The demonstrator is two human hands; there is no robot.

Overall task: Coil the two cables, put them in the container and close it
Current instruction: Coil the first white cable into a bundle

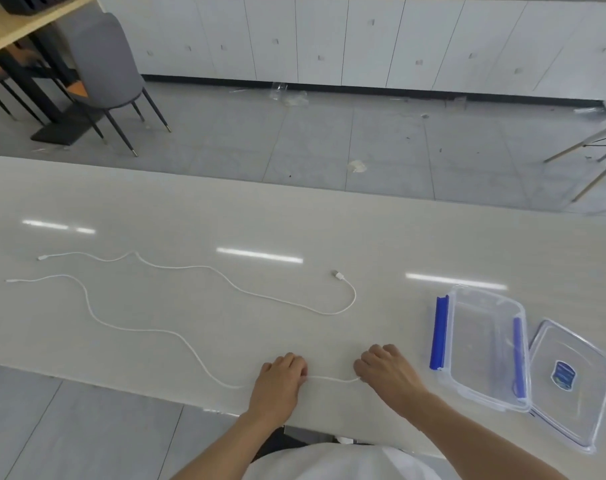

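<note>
Two white cables lie uncoiled on the pale table [190,209]. The near cable [135,330] snakes from the far left toward the table's front edge, where both hands pinch it. My left hand [280,379] and my right hand [386,374] hold a short straight stretch of it between them. The far cable [204,267] lies loose, ending in a USB plug near the middle. A clear container [485,348] with blue side clips stands open at the right. Its clear lid [571,382] lies flat beside it, further right.
The table's far edge runs across the middle of the view, with grey floor tiles beyond. A grey chair [107,71] and a wooden desk stand far left. White cabinets line the back wall. Another chair's legs [596,157] show at the right.
</note>
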